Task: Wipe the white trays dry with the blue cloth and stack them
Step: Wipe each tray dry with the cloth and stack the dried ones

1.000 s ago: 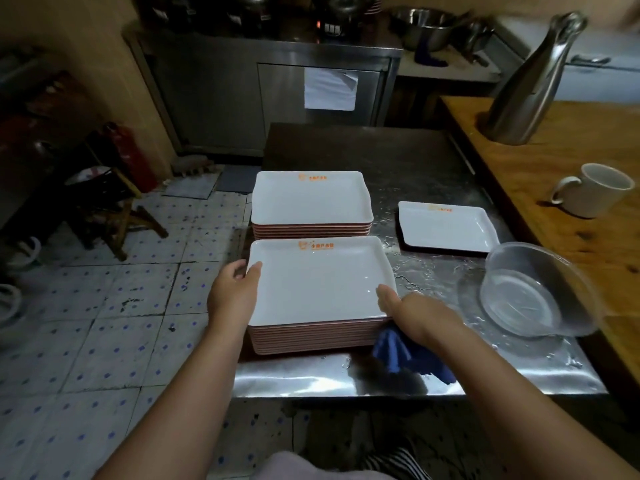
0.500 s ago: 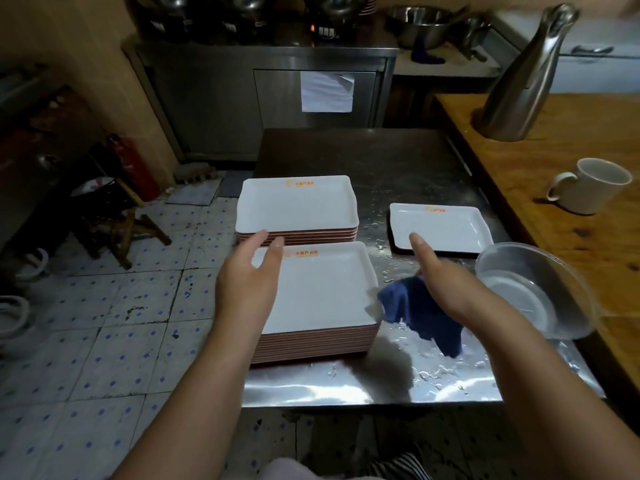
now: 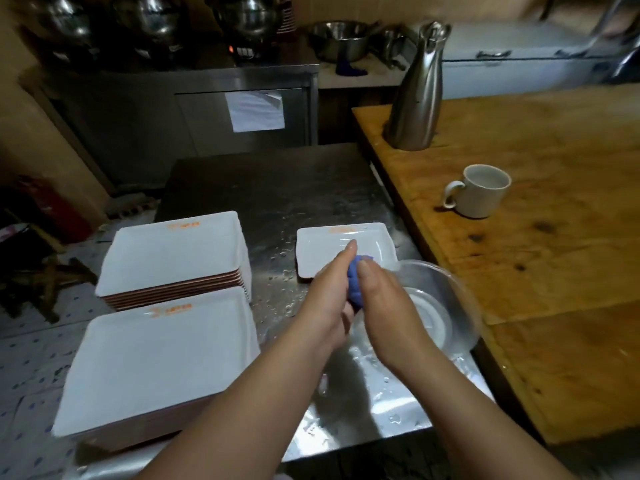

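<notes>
Two bare hands are seen together above the wet steel table (image 3: pixel 277 188). The blue cloth (image 3: pixel 356 285) is bunched into a wad and is pressed between them: the left hand (image 3: pixel 329 299) is wrapped against its left side with the forefinger stretched forward, and the right hand (image 3: pixel 384 306) is curled over its right side. Both hands are closed round the cloth, which is held just above the near edge of a single white tray (image 3: pixel 343 251).

Three groups of white trays can be counted. One tray lies alone on the table, beyond the hands, with an orange mark at its far rim. Two stacks stand at the left: a near stack (image 3: pixel 156 362) at the table's front edge and a far stack (image 3: pixel 173 254) touching it behind. About seven brown edges may be made out in the far stack, though the blur makes the count uncertain; the number in the near stack cannot be told.

One clear bowl (image 3: pixel 440 306) is tilted on the table just right of the hands. On the wooden counter (image 3: pixel 554 271) at the right, one white mug (image 3: pixel 481 190) and one steel jug (image 3: pixel 417 95) are set well apart.
</notes>
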